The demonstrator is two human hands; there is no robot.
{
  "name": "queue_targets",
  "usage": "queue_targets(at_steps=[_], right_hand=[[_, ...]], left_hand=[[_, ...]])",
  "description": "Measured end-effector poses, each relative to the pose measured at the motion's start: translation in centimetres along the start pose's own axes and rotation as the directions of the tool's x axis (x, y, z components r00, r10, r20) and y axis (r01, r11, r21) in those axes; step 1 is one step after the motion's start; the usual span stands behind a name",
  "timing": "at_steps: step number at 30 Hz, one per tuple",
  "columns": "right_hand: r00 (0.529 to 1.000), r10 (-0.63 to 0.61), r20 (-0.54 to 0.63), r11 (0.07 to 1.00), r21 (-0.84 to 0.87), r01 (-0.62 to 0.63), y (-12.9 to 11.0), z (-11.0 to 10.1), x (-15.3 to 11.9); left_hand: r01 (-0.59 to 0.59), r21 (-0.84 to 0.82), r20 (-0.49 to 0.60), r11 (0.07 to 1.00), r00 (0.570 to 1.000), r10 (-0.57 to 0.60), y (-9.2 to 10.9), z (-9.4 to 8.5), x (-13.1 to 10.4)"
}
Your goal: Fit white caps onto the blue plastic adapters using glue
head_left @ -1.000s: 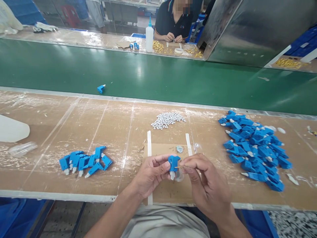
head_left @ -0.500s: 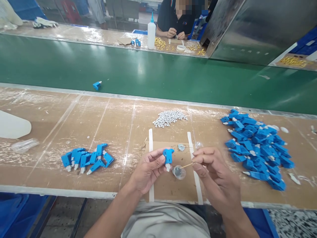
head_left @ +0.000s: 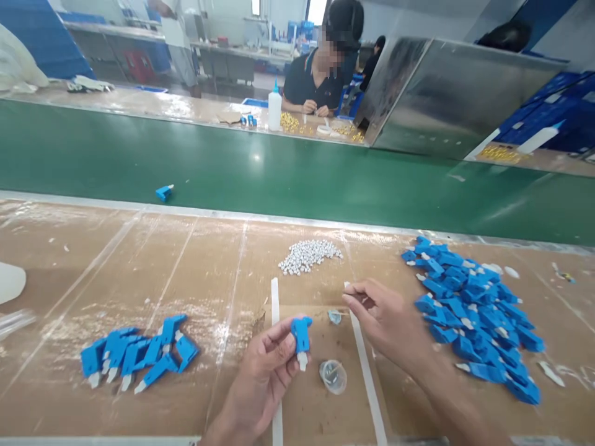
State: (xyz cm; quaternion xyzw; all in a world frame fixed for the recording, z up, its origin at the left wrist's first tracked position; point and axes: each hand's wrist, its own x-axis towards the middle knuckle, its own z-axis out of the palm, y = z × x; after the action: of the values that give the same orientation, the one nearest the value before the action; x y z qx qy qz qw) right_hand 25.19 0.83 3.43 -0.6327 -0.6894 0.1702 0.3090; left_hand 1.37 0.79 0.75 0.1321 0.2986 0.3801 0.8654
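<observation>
My left hand (head_left: 267,365) pinches a blue plastic part (head_left: 300,334) between thumb and fingers, its white tip pointing down. My right hand (head_left: 383,316) is raised at the top of the right tape strip, thumb and index finger close together in a pinch; anything between them cannot be made out. Below and between the hands stands a small clear cup (head_left: 333,376) of greyish stuff, a thin stick (head_left: 331,370) in it. A small bluish lump (head_left: 334,317) with another stick lies nearer the right hand. Beyond them is a heap of small silvery-white pellets (head_left: 309,256).
A big pile of blue parts (head_left: 478,310) lies right, a smaller group (head_left: 139,350) left. White tape strips (head_left: 276,347) flank the cup. Across the green belt (head_left: 260,179), which carries one blue part (head_left: 164,192), a co-worker (head_left: 316,80) sits near a white bottle (head_left: 274,110) and gold pieces.
My right hand has left the stick in the cup and moved up and away toward the pellets. My left hand still holds the blue part. The camera view has tilted upward.
</observation>
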Motion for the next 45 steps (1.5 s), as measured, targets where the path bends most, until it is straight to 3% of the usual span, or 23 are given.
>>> queue_targets(at_steps=[5,10,21,25,27,29,31,36,40,45], right_hand=[[0.974,-0.201,0.105,0.975,-0.073,0.209,2.7,3.7,5.7],[0.952,-0.255,0.172,0.957,-0.093,0.274,3.6,5.4,7.7],[0.936,-0.204,0.287,0.958,-0.140,0.251,2.1,5.0,9.0],[0.946,-0.172,0.274,0.982,-0.025,0.185,1.1,3.5,8.5],[0.963,-0.091,0.255,0.984,0.175,0.047,0.6,2.4,7.2],[0.967,0.039,0.251,0.871,0.466,-0.156,0.1,1.5,5.4],[0.950,0.150,0.273,0.656,0.692,-0.302,-0.6,0.8,3.4],[0.936,0.185,0.301,0.323,0.881,-0.347,-3.0,0.0,-1.1],[0.933,0.175,0.315,0.181,0.921,-0.345,-4.2,-0.7,-3.0],[0.929,0.173,0.326,0.121,0.929,-0.349,-4.2,-1.3,-4.2]], left_hand=[[0.019,-0.047,-0.036,0.999,0.999,-0.020,-0.1,-0.3,0.3],[0.082,-0.062,-0.038,0.995,0.996,-0.084,-0.4,-0.8,0.9],[0.123,-0.060,-0.002,0.991,0.992,-0.124,-0.9,-1.2,0.9],[0.102,-0.033,-0.007,0.994,0.995,-0.102,-0.4,-0.8,0.6],[0.065,-0.023,0.000,0.998,0.998,-0.065,0.0,-0.2,0.4],[0.017,-0.019,0.011,1.000,1.000,-0.016,0.4,0.7,0.1],[-0.026,-0.006,0.025,1.000,0.999,0.026,0.6,1.8,0.0],[-0.113,0.077,0.035,0.991,0.993,0.111,-0.1,4.3,-0.1],[-0.155,0.138,0.038,0.978,0.988,0.152,-1.3,5.3,-0.1],[-0.149,0.183,0.067,0.972,0.988,0.139,-2.2,5.9,-0.4]])
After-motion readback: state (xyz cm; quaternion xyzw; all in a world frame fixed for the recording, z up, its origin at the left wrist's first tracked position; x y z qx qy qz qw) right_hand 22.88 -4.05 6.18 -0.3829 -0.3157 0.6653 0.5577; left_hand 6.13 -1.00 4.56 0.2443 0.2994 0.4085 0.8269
